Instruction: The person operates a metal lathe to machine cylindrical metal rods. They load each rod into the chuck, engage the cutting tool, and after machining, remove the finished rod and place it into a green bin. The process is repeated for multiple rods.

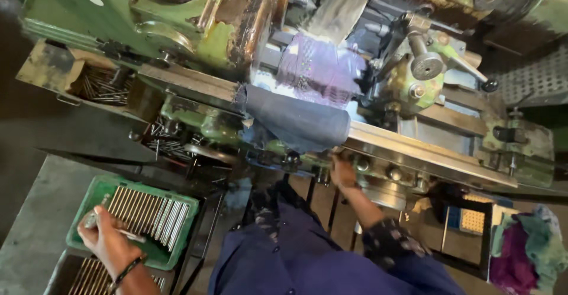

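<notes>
Left hand (106, 239) gripping metal rod (121, 231), green crate (89, 197) beneath

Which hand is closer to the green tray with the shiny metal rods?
Left. The left hand rests at the green tray's edge, holding a rod. The right hand is far off, under the machine's metal rail.

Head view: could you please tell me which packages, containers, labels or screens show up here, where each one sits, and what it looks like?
Green plastic crate: lower left, rectangular, holding a row of metal rods; the left hand rests on its edge, pinching one rod.
Open box: upper left beside the green machine, brownish, grimy, holding thin metal rods.
Perforated yellow panel: lower right, squarish; what it is cannot be told.
No labels, signs or screens are visible.
</notes>
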Demonstrator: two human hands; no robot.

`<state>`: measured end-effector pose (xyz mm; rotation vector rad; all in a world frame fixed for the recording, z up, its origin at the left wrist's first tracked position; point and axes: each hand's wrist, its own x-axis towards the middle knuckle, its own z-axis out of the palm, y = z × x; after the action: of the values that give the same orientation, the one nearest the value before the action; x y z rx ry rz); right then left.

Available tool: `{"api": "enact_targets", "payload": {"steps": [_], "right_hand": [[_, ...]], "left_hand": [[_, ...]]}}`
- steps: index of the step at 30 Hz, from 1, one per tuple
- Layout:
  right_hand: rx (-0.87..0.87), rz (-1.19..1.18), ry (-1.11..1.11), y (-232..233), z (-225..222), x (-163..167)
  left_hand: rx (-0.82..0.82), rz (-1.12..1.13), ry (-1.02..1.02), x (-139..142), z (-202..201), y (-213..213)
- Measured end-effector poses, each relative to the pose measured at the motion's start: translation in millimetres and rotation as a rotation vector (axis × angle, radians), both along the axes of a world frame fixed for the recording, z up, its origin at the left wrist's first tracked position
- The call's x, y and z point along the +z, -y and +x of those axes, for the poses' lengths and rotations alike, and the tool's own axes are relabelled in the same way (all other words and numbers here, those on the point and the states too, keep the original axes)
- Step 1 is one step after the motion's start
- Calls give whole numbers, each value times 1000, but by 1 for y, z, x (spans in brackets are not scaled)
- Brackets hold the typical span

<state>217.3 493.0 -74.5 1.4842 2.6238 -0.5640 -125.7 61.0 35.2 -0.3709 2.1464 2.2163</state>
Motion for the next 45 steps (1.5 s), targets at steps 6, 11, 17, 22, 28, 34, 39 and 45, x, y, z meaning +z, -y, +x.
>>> {"api": "enact_targets", "payload": {"steps": [6, 11, 17, 22, 28, 34, 39, 45], "right_hand": [[-76, 86, 149, -58, -25, -11], [-38, 84, 53, -80, -27, -12], [83, -12, -165, -88, -16, -16], [364, 92, 296, -78, -4, 1], [79, -217, 93, -4, -6, 16], [461, -883, -340, 120, -105, 15], [64, -1130, -583, 202, -175, 58], [-175, -1208, -847, 279, -186, 88]], "left_hand": [[-72, 4, -65, -23, 1, 43], [-51, 27, -65, -20, 12, 59], [4, -19, -26, -14, 26, 52], [-55, 20, -3, -24, 32, 35], [-257, -189, -2, -41, 45, -17], [-507, -450, -122, -24, 76, -58], [-580, -497, -195, -7, 86, -52], [-529, -376, -214, -1, 92, -13]]}}
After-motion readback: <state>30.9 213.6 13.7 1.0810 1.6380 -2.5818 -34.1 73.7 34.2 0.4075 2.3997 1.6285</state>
